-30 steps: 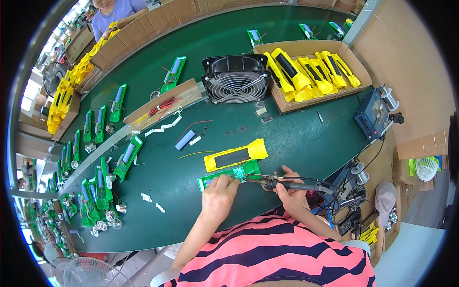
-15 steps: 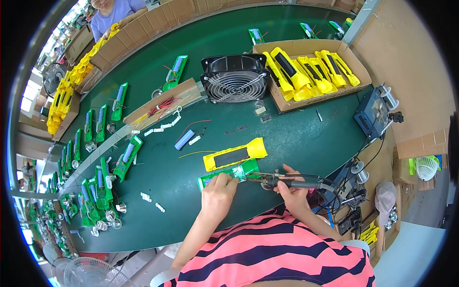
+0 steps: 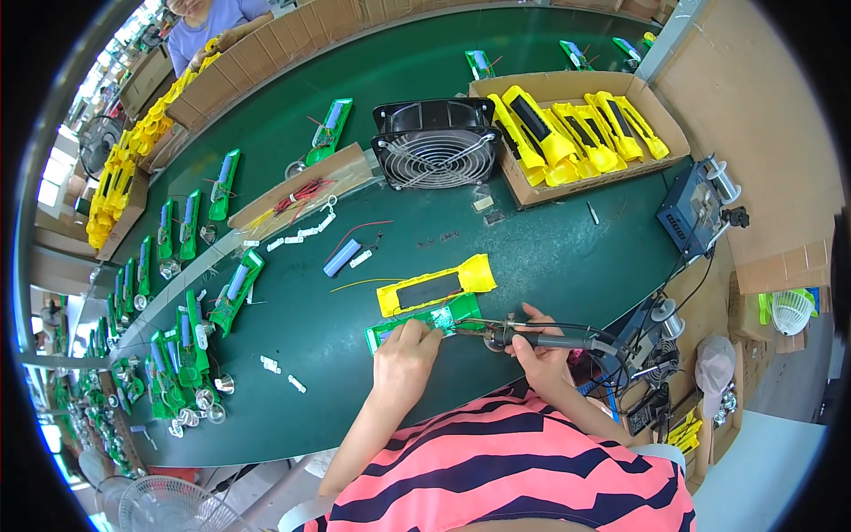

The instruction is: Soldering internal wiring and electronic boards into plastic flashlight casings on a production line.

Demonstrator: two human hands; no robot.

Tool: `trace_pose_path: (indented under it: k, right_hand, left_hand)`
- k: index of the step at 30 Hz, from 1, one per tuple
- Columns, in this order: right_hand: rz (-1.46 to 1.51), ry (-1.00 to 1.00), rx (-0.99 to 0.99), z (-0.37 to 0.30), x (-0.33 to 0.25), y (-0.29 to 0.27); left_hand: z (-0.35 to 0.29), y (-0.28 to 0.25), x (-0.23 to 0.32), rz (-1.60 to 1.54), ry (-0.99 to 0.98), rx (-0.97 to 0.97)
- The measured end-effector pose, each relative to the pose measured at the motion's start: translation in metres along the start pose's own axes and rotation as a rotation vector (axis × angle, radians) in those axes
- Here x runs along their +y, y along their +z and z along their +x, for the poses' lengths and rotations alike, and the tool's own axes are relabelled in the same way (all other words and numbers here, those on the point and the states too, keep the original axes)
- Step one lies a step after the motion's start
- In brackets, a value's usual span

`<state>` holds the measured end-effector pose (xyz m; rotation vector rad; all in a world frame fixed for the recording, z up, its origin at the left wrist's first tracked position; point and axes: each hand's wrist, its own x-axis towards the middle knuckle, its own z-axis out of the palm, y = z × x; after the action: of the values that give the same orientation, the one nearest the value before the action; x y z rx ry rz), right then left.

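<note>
My right hand [image 3: 542, 348] grips a soldering iron [image 3: 567, 340] with a dark handle and a metal feed fitting at the front. The iron's tip points left, over the right part of a green plastic casing [image 3: 465, 309]. A small circuit board [image 3: 441, 319] shows inside that casing. My left hand [image 3: 406, 353] rests over the casing's left part, fingers pinched close to the board; what they hold is hidden. Just beyond lies a yellow casing half [image 3: 473, 277] with a dark panel, touching or nearly touching the green one. A thin yellow wire trails from it.
A black fan [image 3: 436, 158] stands beyond, beside a carton [image 3: 523, 195] of yellow casings. A blue soldering station [image 3: 683, 217] is at right. Green casings with blue cells [image 3: 232, 288] line the left. A loose blue cell [image 3: 341, 258] and cardboard wire tray [image 3: 257, 211] lie between.
Green casings along the far strip have shifted slightly to the right and away. My hands, the soldering iron and the casing in front of me stay practically in place.
</note>
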<state>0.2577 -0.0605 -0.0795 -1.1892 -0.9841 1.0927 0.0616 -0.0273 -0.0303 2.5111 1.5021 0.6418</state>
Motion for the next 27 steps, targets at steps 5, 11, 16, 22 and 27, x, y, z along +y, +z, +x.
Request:
trace_pose_path:
  k: [5, 11, 16, 22, 27]
  right_hand:
    - [0.022, 0.07, 0.005, 0.0, -0.006, 0.0]
    - [0.016, 0.062, -0.007, -0.001, -0.001, 0.001]
    - [-0.021, -0.119, -0.006, 0.002, 0.01, 0.001]
    - [0.007, 0.041, -0.022, 0.0, -0.001, -0.003]
    - [0.123, 0.041, 0.008, 0.001, -0.009, -0.006]
  left_hand:
    - [0.0, 0.001, 0.0, -0.004, -0.006, 0.0]
    - [0.0, 0.0, 0.0, -0.003, -0.002, -0.005]
    - [0.0, 0.001, -0.001, -0.003, -0.004, -0.003]
    - [0.002, 0.001, -0.001, 0.0, 0.001, 0.004]
    - [0.002, 0.001, 0.0, -0.001, -0.003, -0.007]
